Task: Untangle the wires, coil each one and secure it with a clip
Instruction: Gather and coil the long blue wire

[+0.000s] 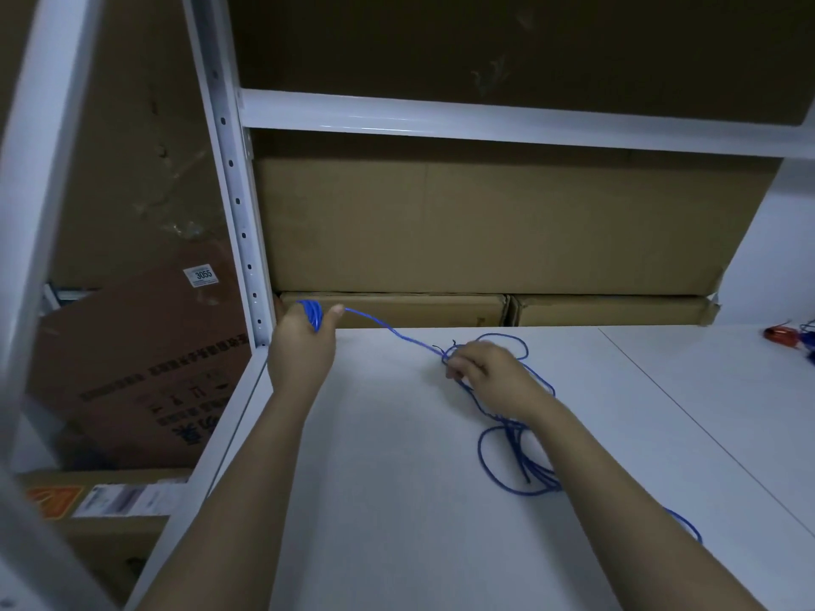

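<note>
Winding a blue wire (397, 335) into a coil at a white shelf-top table (397, 500), with stacked cardboard boxes (485, 227) behind and a white metal shelf post (238, 205) at the left. Left hand (304, 346) raised at the table's left rear corner, fingers curled round several finished turns of the wire, thumb out toward the incoming strand. Right hand (489, 372) down on the table to the right, fingers curled and pinching the same wire just where it leaves the loose tangle (516, 447); blurred a little, so exact finger placement unclear. Strand between the two hands drawn fairly straight and lifted off the surface. Remaining wire lying in loose overlapping loops under and behind the right wrist, one loop trailing toward the right forearm. Small red coil (780, 337) and more blue wire (809, 341) at the far right edge, well apart; no clip plainly visible.

Judged best done slowly: feeding slack through the right fingers, keeping light tension so each turn lands beside the last, matching loop size, stopping to free any crossing before it tightens into a knot. Coil apparently only partly wound, clip step not yet reached.
</note>
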### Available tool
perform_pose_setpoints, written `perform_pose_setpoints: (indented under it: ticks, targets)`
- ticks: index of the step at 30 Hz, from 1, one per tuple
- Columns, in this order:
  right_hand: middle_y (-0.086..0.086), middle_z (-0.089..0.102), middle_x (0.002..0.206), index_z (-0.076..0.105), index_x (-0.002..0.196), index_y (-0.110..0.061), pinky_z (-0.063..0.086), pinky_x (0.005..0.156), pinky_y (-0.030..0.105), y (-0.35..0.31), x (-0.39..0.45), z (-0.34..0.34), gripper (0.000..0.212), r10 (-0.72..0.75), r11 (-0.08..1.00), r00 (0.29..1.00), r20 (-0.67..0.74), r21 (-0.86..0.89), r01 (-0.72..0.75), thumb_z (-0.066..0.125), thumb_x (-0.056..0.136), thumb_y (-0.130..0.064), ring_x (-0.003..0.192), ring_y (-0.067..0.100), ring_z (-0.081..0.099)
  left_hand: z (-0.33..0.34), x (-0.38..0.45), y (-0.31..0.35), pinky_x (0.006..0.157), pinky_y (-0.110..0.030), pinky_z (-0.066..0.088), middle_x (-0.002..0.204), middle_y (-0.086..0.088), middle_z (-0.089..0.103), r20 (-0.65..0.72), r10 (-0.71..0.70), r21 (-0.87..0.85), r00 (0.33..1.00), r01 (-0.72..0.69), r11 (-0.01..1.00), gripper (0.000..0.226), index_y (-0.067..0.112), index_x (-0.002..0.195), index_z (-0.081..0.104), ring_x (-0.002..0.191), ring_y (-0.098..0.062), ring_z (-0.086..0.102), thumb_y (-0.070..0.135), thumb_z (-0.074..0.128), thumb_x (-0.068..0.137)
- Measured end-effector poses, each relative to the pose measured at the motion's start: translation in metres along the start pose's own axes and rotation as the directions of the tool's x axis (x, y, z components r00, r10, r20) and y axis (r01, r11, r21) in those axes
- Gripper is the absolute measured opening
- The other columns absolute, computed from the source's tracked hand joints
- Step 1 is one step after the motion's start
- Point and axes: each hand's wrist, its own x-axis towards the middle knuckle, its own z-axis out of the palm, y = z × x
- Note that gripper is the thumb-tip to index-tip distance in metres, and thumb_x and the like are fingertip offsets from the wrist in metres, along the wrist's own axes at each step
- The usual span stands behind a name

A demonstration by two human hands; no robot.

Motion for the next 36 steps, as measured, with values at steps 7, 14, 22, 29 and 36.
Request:
perform_pose_setpoints:
  ticks: [7, 14, 22, 29, 36]
  targets:
    - [-0.013, 0.031, 0.044, 0.067, 0.081, -0.015, 0.027, 0.048, 0.011, -0.028, 0.002, -0.040, 0.010, 0.050, 0.926, 0.997, -0.057, 0.377, -0.025, 0.065, 0.091, -0.018, 0.046, 0.008, 0.027, 0.010, -0.010, -0.016, 0.048, -0.029, 0.026, 0.059, -0.004, 0.038, 0.058, 0.023, 0.101, 0.998, -0.029, 0.994, 0.048, 0.009, 0.069, 0.035, 0.053, -0.019, 0.037, 0.046, 0.054, 0.092]
    - [-0.003, 0.047, 0.049, 0.073, 0.088, -0.012, 0.033, 0.050, 0.015, -0.028, 0.000, -0.053, 0.005, 0.072, 0.942, 0.951, 0.300, 0.294, -0.164, 0.072, 0.084, -0.016, 0.048, 0.009, 0.039, 0.009, -0.004, -0.010, 0.055, -0.034, 0.035, 0.062, -0.006, 0.040, 0.044, 0.067, 0.088, 0.997, -0.070, 0.994, 0.048, 0.008, 0.071, 0.037, 0.056, -0.023, 0.038, 0.048, 0.056, 0.091]
    - [0.012, 0.063, 0.101, 0.065, 0.099, -0.012, 0.034, 0.065, 0.029, -0.034, 0.012, -0.040, 0.020, 0.136, 0.871, 0.972, -0.194, -0.444, -0.211, 0.047, 0.092, -0.006, 0.092, 0.032, 0.056, 0.006, -0.010, 0.003, 0.050, -0.032, 0.029, 0.061, -0.003, 0.035, 0.040, 0.150, 0.104, 0.988, -0.154, 0.983, 0.048, 0.010, 0.069, 0.034, 0.055, -0.019, 0.033, 0.047, 0.054, 0.092]
    - [-0.001, 0.049, 0.081, 0.055, 0.090, -0.003, 0.028, 0.067, 0.026, -0.041, 0.018, -0.024, 0.022, 0.017, 0.994, 0.605, -0.796, 0.081, 0.079, 0.036, 0.097, -0.011, 0.076, 0.019, 0.043, 0.005, -0.017, 0.009, 0.050, -0.032, 0.028, 0.056, 0.000, 0.034, 0.207, 0.238, 0.075, 0.949, -0.258, 0.963, 0.050, 0.013, 0.064, 0.029, 0.053, -0.020, 0.034, 0.048, 0.051, 0.092]
    - [0.009, 0.062, 0.098, 0.058, 0.109, -0.006, 0.026, 0.064, 0.031, -0.032, 0.053, -0.026, 0.023, -0.031, 0.967, 0.773, -0.633, -0.216, -0.138, 0.039, 0.097, -0.006, 0.089, 0.030, 0.053, -0.010, -0.047, 0.023, 0.052, -0.020, 0.029, 0.048, 0.007, 0.045, 0.649, 0.218, -0.426, 0.729, 0.111, 0.898, 0.043, 0.011, 0.063, 0.054, 0.044, -0.007, 0.035, 0.030, 0.044, 0.100]
